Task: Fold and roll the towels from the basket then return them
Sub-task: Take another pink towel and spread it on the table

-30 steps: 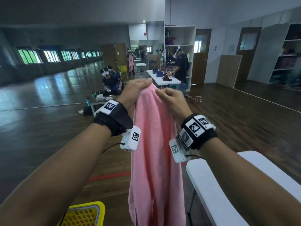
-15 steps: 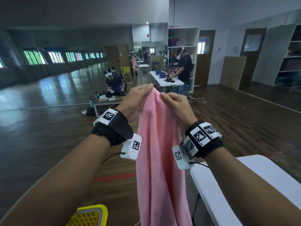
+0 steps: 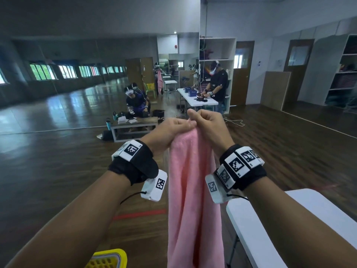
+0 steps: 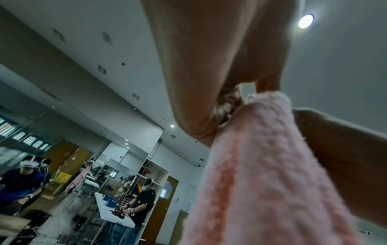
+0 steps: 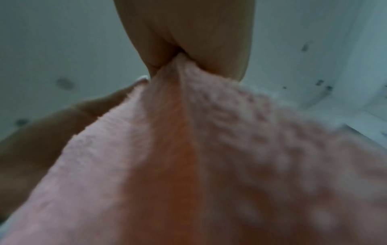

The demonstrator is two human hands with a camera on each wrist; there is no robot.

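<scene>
A pink towel (image 3: 193, 190) hangs straight down in front of me, bunched into a narrow column. My left hand (image 3: 173, 128) and right hand (image 3: 204, 120) meet at its top edge, both pinching the cloth, knuckles almost touching. From below, the left wrist view shows my left hand (image 4: 240, 92) curled on the pink towel (image 4: 261, 165). The right wrist view shows my right hand (image 5: 178, 58) pinching a peak of the pink towel (image 5: 209, 157). The towel's lower end runs out of the picture. A corner of the yellow basket (image 3: 110, 259) sits at the bottom left.
A white folding table (image 3: 280, 229) stands at my lower right, just beside the hanging towel. Dark wooden floor lies below, with a red tape line (image 3: 139, 214). Further off are a low bench (image 3: 135, 126), another white table (image 3: 197, 98) and other people working.
My hands have drawn closer together at the towel's top edge, now nearly touching. The towel hangs narrower. The view has shifted slightly.
</scene>
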